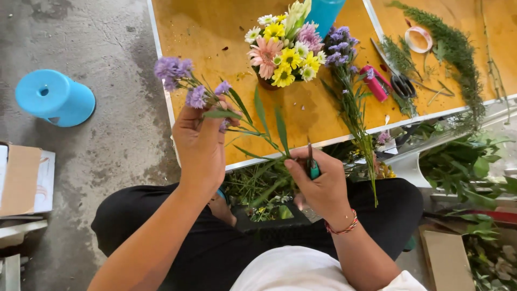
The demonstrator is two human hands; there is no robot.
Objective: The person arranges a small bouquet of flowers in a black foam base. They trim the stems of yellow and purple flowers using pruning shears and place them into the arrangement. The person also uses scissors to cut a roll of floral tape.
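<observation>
- The left hand point(198, 141) was raised over the near edge of the bench point(215, 37), its fingers point(189, 116) clenched around a purple flower stem point(237, 116).
- That stem ran slantwise: its purple blooms fanned out up and to the left of the hand, and its long narrow green leaves and lower end reached down to the right, towards the other hand.
- The right hand point(318, 183) sat lower and to the right, just past the bench edge, above the lap. Its fingers were closed on a pair of snips with teal handles point(312, 164), the dark blades pointing up beside the bottom of the stem. Whether the blades touched the stem, I could not tell.
- A woven red bracelet point(342, 226) circled the right wrist.
- On the yellow bench stood a small bouquet point(285, 51) of pink, yellow and white flowers in a brown pot, well apart from the hands.
- Just right of the bouquet lay a bunch of purple flowers point(344, 70), stalks hanging over the bench edge.
- Further right lay a pink lighter point(374, 83), a pair of scissors point(398, 81), a roll of tape point(419, 39) and a long sprig of greenery point(458, 54).
- A blue stool point(54, 97) stood on the concrete floor to the left, with a cardboard box point(24, 180) nearer the left edge.
- Cut stems and leaves point(258, 186) lay piled under the bench edge between the knees.
</observation>
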